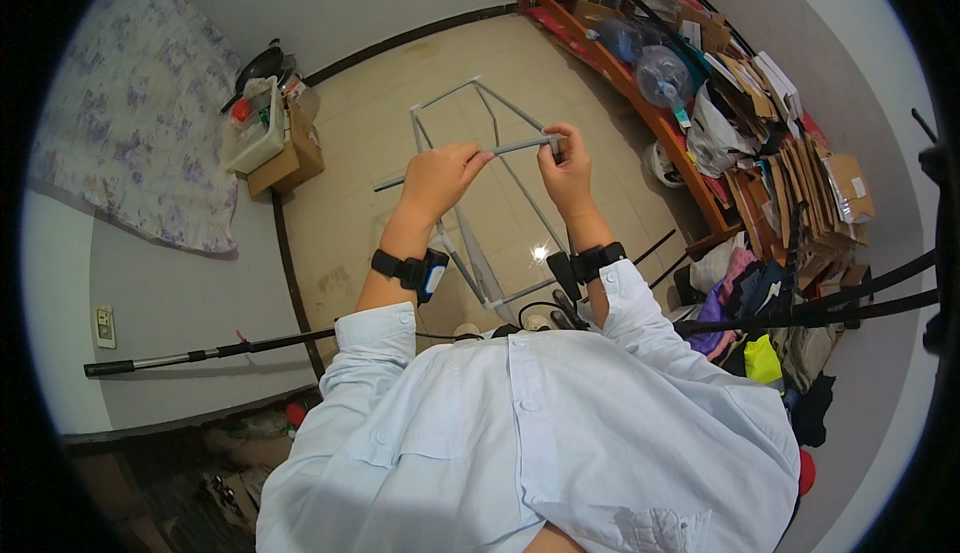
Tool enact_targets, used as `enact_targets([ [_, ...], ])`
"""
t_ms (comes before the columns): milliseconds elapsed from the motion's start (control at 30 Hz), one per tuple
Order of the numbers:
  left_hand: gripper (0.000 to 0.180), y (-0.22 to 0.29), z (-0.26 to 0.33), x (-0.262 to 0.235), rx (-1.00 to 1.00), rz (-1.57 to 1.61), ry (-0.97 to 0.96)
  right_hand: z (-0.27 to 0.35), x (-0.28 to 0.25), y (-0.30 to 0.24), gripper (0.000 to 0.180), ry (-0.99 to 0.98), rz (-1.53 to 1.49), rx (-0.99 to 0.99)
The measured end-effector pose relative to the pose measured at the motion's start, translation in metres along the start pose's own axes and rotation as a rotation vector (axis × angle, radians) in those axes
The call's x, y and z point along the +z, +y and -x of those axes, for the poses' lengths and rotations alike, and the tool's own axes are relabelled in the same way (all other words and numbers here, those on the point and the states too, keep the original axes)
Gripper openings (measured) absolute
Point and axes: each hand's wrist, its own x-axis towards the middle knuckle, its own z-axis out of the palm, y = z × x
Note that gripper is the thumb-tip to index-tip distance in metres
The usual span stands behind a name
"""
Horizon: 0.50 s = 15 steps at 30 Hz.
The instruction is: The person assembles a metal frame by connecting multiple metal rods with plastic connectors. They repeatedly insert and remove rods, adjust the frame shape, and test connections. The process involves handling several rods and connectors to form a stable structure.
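Observation:
My left hand (440,181) is closed around a thin grey tube (520,145), whose free end sticks out to the left past the hand. At the tube's right end, the fingers of my right hand (567,171) pinch it. A small grey piece seems to sit on that end, mostly covered by the fingers. Below and beyond both hands, a box-shaped frame of grey tubes (447,95) stands on the floor, joined by pale corner connectors (477,80). My forearms and the held tube hide parts of this frame.
An orange-brown wooden bed frame (640,83) on the right is loaded with flattened cardboard (800,188), plastic bottles (663,78) and bags. Clothes (740,283) are piled nearer. At left, a cardboard box (290,153) carries a white bin (262,133) beside a floral curtain (130,103). A black pole (215,352) crosses lower left.

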Motion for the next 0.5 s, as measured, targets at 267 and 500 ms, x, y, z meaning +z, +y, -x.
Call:
enact_targets([
  [267, 0.036, 0.003, 0.003, -0.009, -0.019, -0.058, -0.003, -0.006, 0.001, -0.023, 0.028, -0.081, 0.086, -0.003],
  [500, 0.038, 0.010, -0.006, -0.012, -0.003, -0.059, -0.036, -0.013, 0.002, -0.035, 0.030, -0.121, 0.219, -0.030],
])
